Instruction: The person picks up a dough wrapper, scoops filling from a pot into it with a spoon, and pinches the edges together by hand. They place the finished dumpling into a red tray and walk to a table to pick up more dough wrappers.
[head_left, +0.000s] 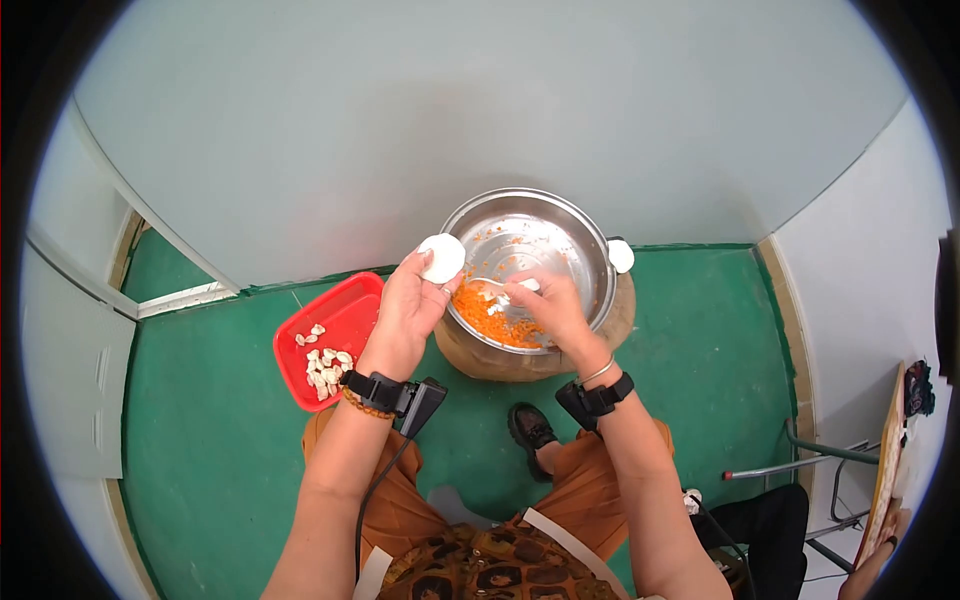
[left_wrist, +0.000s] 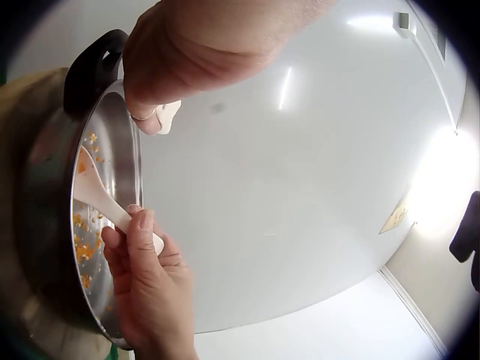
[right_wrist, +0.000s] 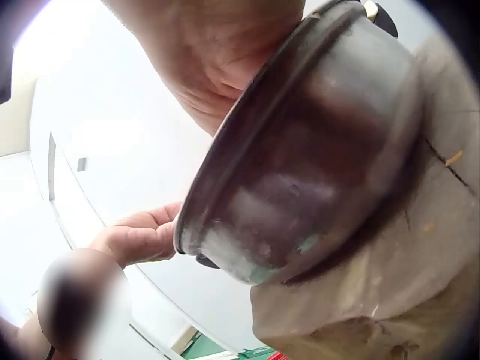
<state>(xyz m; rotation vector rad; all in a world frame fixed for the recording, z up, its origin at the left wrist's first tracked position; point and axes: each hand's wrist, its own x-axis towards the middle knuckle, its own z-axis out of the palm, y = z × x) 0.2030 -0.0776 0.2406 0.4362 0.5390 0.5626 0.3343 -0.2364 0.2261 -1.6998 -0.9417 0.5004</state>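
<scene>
My left hand (head_left: 408, 305) holds a round white dumpling wrapper (head_left: 443, 257) at the pot's left rim, thumb at its edge. In the left wrist view only a pale scrap of the wrapper (left_wrist: 169, 117) shows past the fingers. My right hand (head_left: 552, 305) grips the handle of a white spoon (left_wrist: 91, 186) over the metal pot (head_left: 520, 222); its bowl is low inside the rim. Chopped orange filling (head_left: 488, 318) lies along the pot's near left side, with crumbs on the wall. In the right wrist view, the pot's outer wall (right_wrist: 300, 165) hides the spoon.
Left of the pot, a red basket (head_left: 290, 345) holds several folded dumplings (head_left: 325, 372). The pot stands on a brown round base (head_left: 470, 362). Something white (head_left: 620, 256) is at the pot's right handle. A grey wall (head_left: 400, 130) rises behind. Another person's dark-clothed leg (head_left: 770, 530) shows at lower right.
</scene>
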